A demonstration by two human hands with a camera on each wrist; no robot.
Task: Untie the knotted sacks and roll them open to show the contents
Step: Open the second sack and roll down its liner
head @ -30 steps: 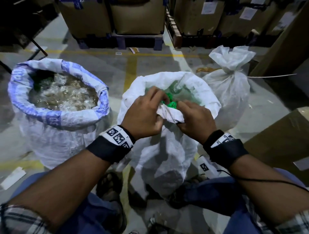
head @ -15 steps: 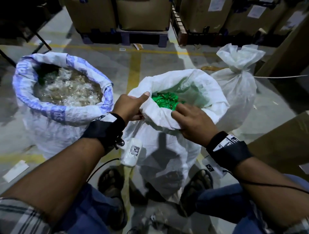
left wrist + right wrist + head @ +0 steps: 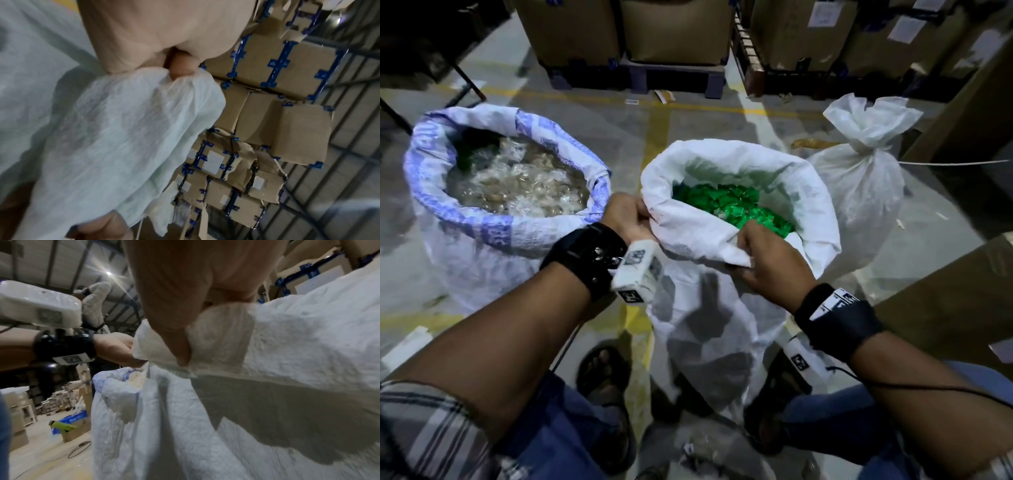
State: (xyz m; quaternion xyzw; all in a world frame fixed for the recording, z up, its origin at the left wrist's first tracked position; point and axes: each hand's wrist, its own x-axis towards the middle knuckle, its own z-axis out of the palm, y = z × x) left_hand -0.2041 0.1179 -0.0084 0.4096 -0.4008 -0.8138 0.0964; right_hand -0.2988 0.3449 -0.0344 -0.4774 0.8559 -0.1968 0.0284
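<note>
A white woven sack [image 3: 726, 308] stands in front of me with its mouth open, and green packets [image 3: 726, 204] show inside. My left hand [image 3: 628, 219] grips the rim at the sack's left side, thumb and fingers curled on the fabric [image 3: 144, 100]. My right hand [image 3: 767, 260] pinches the folded near edge of the rim [image 3: 205, 331]. To the left, a sack with a blue-printed rolled rim [image 3: 493, 219] is open on clear packets [image 3: 517, 185]. A third white sack [image 3: 859, 192] at the right is tied shut at its neck.
Stacked brown cartons [image 3: 674, 31] on pallets line the back, with more cartons [image 3: 277, 113] in the left wrist view. A large carton [image 3: 945, 301] stands close on the right. The concrete floor [image 3: 654, 130] has yellow lines. My sandalled feet [image 3: 602, 373] are beside the sack's base.
My hands have parted from the bunched mouth of the middle sack and spread along its rim. The mouth has widened and the green packets show more fully.
</note>
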